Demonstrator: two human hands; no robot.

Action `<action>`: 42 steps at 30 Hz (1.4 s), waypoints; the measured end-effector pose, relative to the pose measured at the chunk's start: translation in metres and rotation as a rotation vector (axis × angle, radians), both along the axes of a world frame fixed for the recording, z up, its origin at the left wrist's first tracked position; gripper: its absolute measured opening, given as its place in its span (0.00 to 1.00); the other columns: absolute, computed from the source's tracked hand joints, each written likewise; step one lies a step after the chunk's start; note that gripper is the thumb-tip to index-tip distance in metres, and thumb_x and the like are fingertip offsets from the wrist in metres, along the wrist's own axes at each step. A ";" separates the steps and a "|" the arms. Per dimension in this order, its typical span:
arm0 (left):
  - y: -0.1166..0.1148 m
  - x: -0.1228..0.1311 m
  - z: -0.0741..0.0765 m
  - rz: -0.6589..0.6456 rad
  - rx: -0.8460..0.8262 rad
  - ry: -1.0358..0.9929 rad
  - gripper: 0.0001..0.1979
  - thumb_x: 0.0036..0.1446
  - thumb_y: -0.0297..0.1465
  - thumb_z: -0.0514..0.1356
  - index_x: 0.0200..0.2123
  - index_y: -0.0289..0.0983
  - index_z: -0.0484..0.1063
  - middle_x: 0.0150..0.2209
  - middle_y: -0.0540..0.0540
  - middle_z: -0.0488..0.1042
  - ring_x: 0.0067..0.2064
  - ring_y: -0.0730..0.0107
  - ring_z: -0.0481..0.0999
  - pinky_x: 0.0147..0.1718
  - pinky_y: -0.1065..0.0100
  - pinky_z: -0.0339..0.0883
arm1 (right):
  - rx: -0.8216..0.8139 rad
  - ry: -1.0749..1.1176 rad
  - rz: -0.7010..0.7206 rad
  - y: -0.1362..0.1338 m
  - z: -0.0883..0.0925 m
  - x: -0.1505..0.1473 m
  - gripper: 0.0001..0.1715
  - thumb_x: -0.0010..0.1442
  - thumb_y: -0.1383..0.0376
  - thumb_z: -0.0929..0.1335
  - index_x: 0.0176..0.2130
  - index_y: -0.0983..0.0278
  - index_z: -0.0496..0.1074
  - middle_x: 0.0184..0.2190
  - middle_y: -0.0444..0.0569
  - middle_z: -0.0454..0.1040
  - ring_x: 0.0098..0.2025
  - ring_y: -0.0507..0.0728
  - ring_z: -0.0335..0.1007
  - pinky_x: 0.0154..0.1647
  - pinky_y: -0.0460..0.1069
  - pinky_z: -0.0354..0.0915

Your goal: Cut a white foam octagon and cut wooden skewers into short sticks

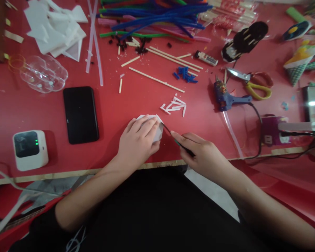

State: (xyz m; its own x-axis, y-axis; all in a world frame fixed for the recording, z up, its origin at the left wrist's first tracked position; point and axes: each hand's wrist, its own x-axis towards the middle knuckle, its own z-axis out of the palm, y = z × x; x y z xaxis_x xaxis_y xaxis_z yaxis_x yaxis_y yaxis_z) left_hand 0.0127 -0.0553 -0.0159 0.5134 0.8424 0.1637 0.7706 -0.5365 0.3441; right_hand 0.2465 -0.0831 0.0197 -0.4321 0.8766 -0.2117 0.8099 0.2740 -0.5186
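Observation:
Near the table's front edge, my left hand (139, 138) presses a small white board piece (159, 133) onto the red surface, fingers together over its top and thumb along its lower side. My right hand (199, 148) grips a slim dark knife (168, 128), its tip at the piece's upper right edge beside my left fingertips. A narrow white sliver shows at that edge. Most of the knife's handle is hidden in my palm. Just beyond lie several short white strips (176, 105) in a loose heap.
Thin wooden sticks (157, 80) and cut blue bits (185, 74) lie farther back. At right are a glue gun (225, 96) with its cord and scissors (254, 82). A black phone (81, 114) and a white device (30, 149) lie at left, below white scraps (55, 28).

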 end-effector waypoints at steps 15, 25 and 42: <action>0.011 -0.008 0.014 -0.065 -0.182 -0.004 0.33 0.57 0.40 0.68 0.61 0.32 0.69 0.63 0.38 0.72 0.63 0.45 0.69 0.62 0.48 0.65 | 0.020 0.121 -0.120 -0.012 -0.004 0.016 0.27 0.65 0.70 0.64 0.62 0.64 0.72 0.38 0.49 0.76 0.33 0.52 0.74 0.37 0.47 0.72; 0.023 -0.048 0.024 0.207 -0.195 -0.193 0.31 0.60 0.27 0.57 0.66 0.36 0.59 0.57 0.39 0.74 0.59 0.53 0.72 0.61 0.50 0.65 | 0.069 0.239 -0.399 0.004 -0.008 0.016 0.26 0.64 0.65 0.67 0.61 0.57 0.71 0.37 0.47 0.75 0.30 0.53 0.72 0.35 0.51 0.72; 0.017 -0.053 0.001 0.036 -0.267 -0.174 0.61 0.47 0.43 0.75 0.73 0.41 0.39 0.71 0.32 0.57 0.71 0.41 0.57 0.68 0.41 0.52 | -0.448 0.897 -0.774 0.063 -0.028 -0.030 0.21 0.54 0.57 0.74 0.45 0.59 0.68 0.28 0.39 0.74 0.23 0.52 0.72 0.22 0.49 0.70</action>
State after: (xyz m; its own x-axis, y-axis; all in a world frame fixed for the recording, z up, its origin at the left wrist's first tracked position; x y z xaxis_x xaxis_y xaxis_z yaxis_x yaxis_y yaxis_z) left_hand -0.0404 -0.0382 -0.0152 0.4662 0.8845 0.0168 0.7047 -0.3828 0.5974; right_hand 0.2165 -0.0203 -0.0087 0.0147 0.8910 -0.4538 -0.0042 -0.4538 -0.8911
